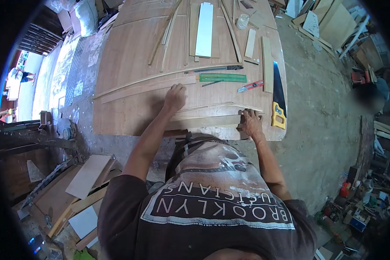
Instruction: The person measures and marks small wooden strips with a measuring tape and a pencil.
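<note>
Now: left hand point(175, 97) curled beside the pale wooden strip point(149, 88); can't tell if anything's pinched. Right hand point(251, 123), fingers bent at the end of the near board point(210, 121), grip unclear. Board lies along the surface's point(117, 117) near edge. Beyond: green ruler point(223, 78), red utility knife point(250, 86).

"BROOKLYN MUSICIANS", white lettering on dark shirt point(212, 216)

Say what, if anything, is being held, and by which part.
The right hand is at the right end of the near wood strips; the left hand is beside a flat strip. Whether either grips cannot be told.
</note>
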The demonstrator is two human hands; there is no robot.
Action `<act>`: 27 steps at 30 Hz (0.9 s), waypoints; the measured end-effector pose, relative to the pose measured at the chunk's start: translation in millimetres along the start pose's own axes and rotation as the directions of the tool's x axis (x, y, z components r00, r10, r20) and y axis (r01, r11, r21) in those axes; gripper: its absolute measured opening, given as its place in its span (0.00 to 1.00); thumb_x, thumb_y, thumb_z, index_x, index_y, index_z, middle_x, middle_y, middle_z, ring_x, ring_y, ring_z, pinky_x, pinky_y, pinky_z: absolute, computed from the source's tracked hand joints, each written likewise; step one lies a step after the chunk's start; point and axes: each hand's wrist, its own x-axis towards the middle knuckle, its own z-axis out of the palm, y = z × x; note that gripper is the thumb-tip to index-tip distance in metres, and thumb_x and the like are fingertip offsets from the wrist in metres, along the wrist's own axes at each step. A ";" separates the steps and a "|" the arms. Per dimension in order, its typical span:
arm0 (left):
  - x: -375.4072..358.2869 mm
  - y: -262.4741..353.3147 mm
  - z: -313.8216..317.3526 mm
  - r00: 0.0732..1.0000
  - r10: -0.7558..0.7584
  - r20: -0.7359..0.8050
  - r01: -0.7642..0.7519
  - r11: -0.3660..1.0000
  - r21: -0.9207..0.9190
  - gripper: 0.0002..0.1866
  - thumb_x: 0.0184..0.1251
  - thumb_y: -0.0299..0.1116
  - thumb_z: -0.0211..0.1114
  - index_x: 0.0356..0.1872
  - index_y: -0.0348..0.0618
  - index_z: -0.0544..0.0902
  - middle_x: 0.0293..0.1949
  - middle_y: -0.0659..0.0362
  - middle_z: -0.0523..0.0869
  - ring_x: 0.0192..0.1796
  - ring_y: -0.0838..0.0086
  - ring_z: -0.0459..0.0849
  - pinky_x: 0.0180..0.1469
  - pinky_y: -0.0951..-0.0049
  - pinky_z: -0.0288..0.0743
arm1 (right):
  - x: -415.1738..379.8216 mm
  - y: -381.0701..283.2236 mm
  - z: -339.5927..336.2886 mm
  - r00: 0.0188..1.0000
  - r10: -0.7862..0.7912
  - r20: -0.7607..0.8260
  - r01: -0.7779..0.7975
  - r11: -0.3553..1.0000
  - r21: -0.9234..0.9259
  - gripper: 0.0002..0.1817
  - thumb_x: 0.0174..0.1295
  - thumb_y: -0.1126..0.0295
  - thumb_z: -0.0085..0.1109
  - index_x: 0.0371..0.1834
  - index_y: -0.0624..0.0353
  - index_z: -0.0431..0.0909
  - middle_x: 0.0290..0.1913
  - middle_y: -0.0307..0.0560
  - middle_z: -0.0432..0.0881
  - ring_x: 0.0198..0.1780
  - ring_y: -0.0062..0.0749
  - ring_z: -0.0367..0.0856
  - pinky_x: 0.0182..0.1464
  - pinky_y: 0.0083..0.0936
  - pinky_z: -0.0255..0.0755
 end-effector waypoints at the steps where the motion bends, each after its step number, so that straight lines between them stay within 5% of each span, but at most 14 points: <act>1: 13.0 -1.7 4.6 1.000 0.002 -0.002 -0.002 1.000 0.001 0.11 0.54 0.32 0.66 0.37 0.38 0.79 0.42 0.51 0.80 0.46 0.53 0.78 0.50 0.56 0.75 | -3.2 -6.5 0.2 1.000 0.001 -0.003 -0.001 1.000 0.000 0.35 0.45 0.58 0.73 0.60 0.46 0.71 0.61 0.45 0.71 0.65 0.45 0.66 0.63 0.58 0.60; 7: 70.6 0.9 43.2 0.998 0.052 0.037 -0.055 0.995 0.086 0.13 0.56 0.27 0.62 0.44 0.37 0.81 0.48 0.50 0.80 0.56 0.55 0.76 0.57 0.56 0.72 | -30.4 -39.8 -6.7 0.985 0.173 -0.021 -0.164 0.959 0.230 0.31 0.50 0.62 0.69 0.60 0.47 0.71 0.60 0.48 0.72 0.64 0.45 0.66 0.60 0.57 0.61; 12: 82.3 6.5 50.0 0.960 -0.039 0.278 0.001 0.991 0.134 0.17 0.54 0.25 0.60 0.47 0.36 0.81 0.50 0.49 0.80 0.57 0.55 0.75 0.57 0.56 0.71 | -69.5 -41.2 15.9 0.949 0.307 -0.070 -0.279 0.922 0.270 0.30 0.51 0.63 0.69 0.60 0.49 0.70 0.61 0.49 0.72 0.65 0.47 0.66 0.59 0.56 0.63; 19: 82.1 11.4 52.9 0.968 -0.065 0.243 0.036 0.991 0.125 0.16 0.56 0.27 0.59 0.46 0.37 0.81 0.48 0.48 0.80 0.56 0.53 0.76 0.55 0.53 0.71 | -91.7 -44.5 35.2 0.902 0.430 0.021 -0.414 0.853 0.318 0.33 0.53 0.62 0.68 0.64 0.52 0.68 0.64 0.54 0.69 0.66 0.51 0.65 0.62 0.56 0.62; 22: 86.7 12.7 42.7 0.982 -0.101 0.161 0.109 0.993 -0.039 0.13 0.61 0.30 0.58 0.45 0.38 0.82 0.44 0.45 0.83 0.49 0.52 0.81 0.51 0.52 0.74 | -89.5 -46.8 37.1 0.893 0.447 -0.047 -0.406 0.847 0.344 0.32 0.53 0.62 0.69 0.62 0.53 0.70 0.62 0.56 0.71 0.63 0.53 0.68 0.62 0.52 0.63; 24: 89.0 8.4 35.8 0.970 -0.231 0.074 0.243 0.919 -0.311 0.12 0.65 0.34 0.57 0.42 0.38 0.83 0.39 0.43 0.85 0.42 0.49 0.84 0.47 0.51 0.76 | -84.2 -48.2 36.2 0.885 0.452 -0.110 -0.387 0.847 0.366 0.31 0.52 0.63 0.70 0.61 0.53 0.72 0.60 0.56 0.73 0.61 0.53 0.70 0.62 0.47 0.65; 27: 94.3 -12.2 24.1 0.920 -0.338 0.198 0.391 0.818 -0.422 0.12 0.67 0.36 0.57 0.38 0.36 0.81 0.36 0.43 0.85 0.42 0.49 0.84 0.43 0.57 0.75 | -73.4 -48.2 31.8 0.897 0.419 -0.142 -0.320 0.836 0.446 0.28 0.53 0.65 0.69 0.58 0.56 0.74 0.55 0.58 0.76 0.55 0.55 0.75 0.58 0.42 0.70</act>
